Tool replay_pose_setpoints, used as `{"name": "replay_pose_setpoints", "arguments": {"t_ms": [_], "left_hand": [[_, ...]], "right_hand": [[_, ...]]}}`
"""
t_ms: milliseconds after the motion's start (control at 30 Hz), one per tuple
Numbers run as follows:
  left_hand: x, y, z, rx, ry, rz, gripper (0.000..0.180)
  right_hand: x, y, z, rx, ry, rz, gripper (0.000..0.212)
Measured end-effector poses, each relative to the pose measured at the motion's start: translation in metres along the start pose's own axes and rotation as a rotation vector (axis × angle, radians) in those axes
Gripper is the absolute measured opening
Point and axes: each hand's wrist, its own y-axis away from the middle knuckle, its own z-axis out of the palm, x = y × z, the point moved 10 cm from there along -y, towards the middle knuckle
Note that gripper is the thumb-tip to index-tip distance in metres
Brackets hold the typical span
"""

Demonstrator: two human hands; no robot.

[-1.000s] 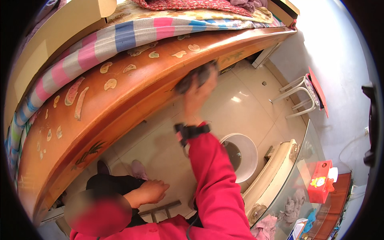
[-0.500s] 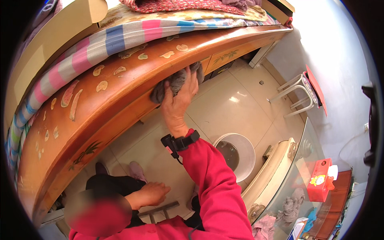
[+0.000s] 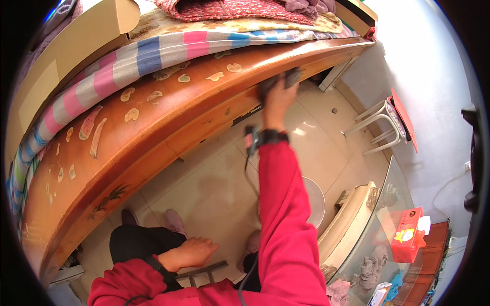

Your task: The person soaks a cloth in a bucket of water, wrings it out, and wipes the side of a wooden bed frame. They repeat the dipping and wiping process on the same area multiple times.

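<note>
My right hand (image 3: 280,99) grips a dark grey cloth (image 3: 292,77) and presses it to the front of a wooden bed frame (image 3: 168,117), just below its rounded top edge. The hand and cloth are slightly blurred, and the fingers partly cover the cloth. My left hand (image 3: 191,253) rests low by my knee, its fingers loosely curled with nothing seen in them. Each wrist wears a black band. Behind my right forearm stands a pale bucket (image 3: 316,201), mostly hidden.
Striped bedding (image 3: 148,53) lies along the bed's upper side. To the right are a white-legged stool (image 3: 380,122), a glass-topped table (image 3: 377,229) and a red tissue box (image 3: 408,234). Crumpled cloths (image 3: 370,268) lie near the box. Pale tiles (image 3: 204,178) cover the floor.
My right hand has slid the cloth away and to the right along the bed front. My right forearm now hides much of the bucket. My left hand stays about where it was.
</note>
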Motion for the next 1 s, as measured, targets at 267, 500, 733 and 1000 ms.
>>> {"name": "replay_pose_setpoints", "arguments": {"t_ms": [267,500,733,1000], "left_hand": [[-0.001,-0.002,-0.003,-0.068,0.023,-0.029,0.029],[0.006,-0.003,-0.009,-0.083,-0.015,-0.013,0.031],[0.009,-0.011,0.003,-0.082,-0.051,-0.014,0.027],[-0.001,-0.013,0.011,-0.07,-0.133,-0.059,0.02]], "right_hand": [[0.007,0.066,0.002,-0.105,0.108,-0.099,0.052],[0.087,-0.003,-0.012,-0.003,-0.113,0.167,0.035],[0.01,0.175,-0.008,-0.33,0.014,0.167,0.042],[-0.036,0.103,-0.007,-0.175,-0.279,0.385,0.046]]}}
